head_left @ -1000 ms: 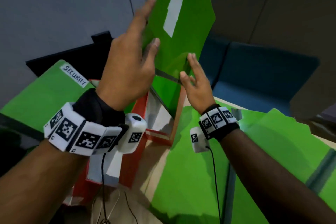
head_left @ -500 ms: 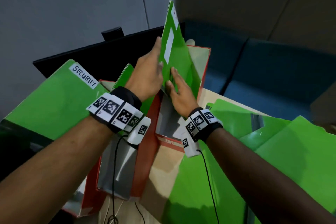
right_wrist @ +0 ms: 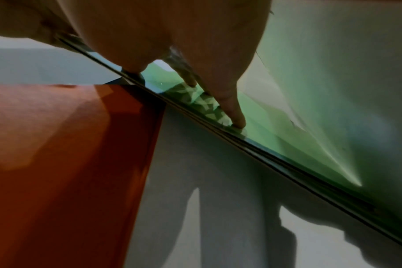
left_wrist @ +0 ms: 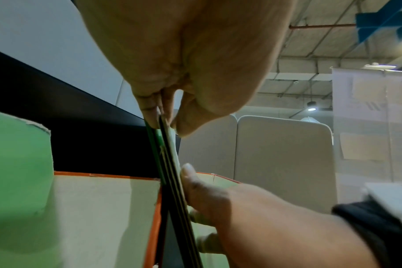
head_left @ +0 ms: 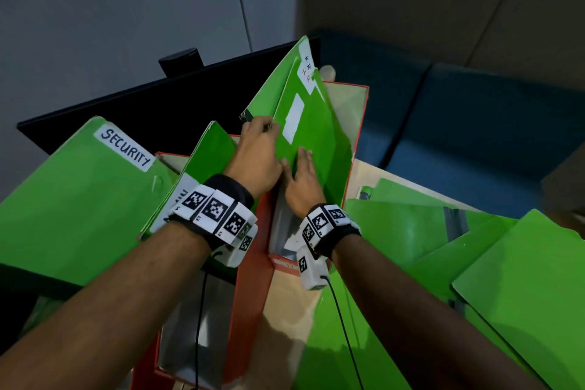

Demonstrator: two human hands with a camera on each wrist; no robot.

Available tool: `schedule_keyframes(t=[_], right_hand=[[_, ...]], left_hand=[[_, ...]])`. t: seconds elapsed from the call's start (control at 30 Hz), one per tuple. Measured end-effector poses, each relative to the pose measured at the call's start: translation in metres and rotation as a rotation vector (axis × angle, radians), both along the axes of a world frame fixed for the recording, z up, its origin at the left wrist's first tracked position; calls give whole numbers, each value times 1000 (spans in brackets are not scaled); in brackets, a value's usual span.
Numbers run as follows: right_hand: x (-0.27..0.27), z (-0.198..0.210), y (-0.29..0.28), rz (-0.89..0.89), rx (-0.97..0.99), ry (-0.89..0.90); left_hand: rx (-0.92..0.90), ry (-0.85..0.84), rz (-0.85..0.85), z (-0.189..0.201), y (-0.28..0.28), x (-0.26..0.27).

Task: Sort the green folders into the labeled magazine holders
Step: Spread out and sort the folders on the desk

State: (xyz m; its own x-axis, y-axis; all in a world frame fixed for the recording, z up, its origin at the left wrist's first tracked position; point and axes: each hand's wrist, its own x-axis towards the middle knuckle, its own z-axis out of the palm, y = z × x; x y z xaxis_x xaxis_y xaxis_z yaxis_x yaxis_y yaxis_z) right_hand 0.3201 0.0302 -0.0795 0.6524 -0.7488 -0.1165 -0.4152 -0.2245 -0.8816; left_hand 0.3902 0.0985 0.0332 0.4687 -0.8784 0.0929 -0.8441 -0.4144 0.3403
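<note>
Green folders (head_left: 310,139) with white HR tabs stand upright in a red magazine holder (head_left: 359,123) at the centre back. My left hand (head_left: 260,133) pinches their left edges; in the left wrist view its fingers (left_wrist: 154,108) and thumb clamp the stacked folder edges (left_wrist: 172,177). My right hand (head_left: 300,172) lies flat against the front folder's face, low down by the holder's mouth. In the right wrist view its straight fingers (right_wrist: 232,110) press on the green folder (right_wrist: 287,145), with the red holder wall (right_wrist: 69,154) beside it.
A green folder marked SECURITY (head_left: 79,196) leans at the left, and another green folder (head_left: 209,158) stands in a second red holder (head_left: 250,279). Several loose green folders (head_left: 474,266) lie on the table at the right. A black monitor (head_left: 142,111) stands behind.
The green folder, held high a second ago, has come down into the red holder beside another HR folder. Both hands came down with it; my left hand now pinches the edges.
</note>
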Motion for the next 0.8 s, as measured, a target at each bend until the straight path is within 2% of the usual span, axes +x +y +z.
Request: schedule_keyframes(t=[0.1, 0.3, 0.53, 0.67, 0.8], right_hand=[[2, -8, -7, -13, 20, 34], [1, -19, -15, -28, 38, 76], [-16, 0, -19, 68, -23, 172], [-52, 24, -8, 179, -156, 49], [-114, 40, -3, 185, -220, -2]], left_hand=[[12, -59, -30, -4, 0, 0], [106, -33, -58, -2, -8, -7], [234, -91, -81, 6, -5, -17], [182, -79, -175, 3, -10, -43], [110, 30, -295, -6, -17, -85]])
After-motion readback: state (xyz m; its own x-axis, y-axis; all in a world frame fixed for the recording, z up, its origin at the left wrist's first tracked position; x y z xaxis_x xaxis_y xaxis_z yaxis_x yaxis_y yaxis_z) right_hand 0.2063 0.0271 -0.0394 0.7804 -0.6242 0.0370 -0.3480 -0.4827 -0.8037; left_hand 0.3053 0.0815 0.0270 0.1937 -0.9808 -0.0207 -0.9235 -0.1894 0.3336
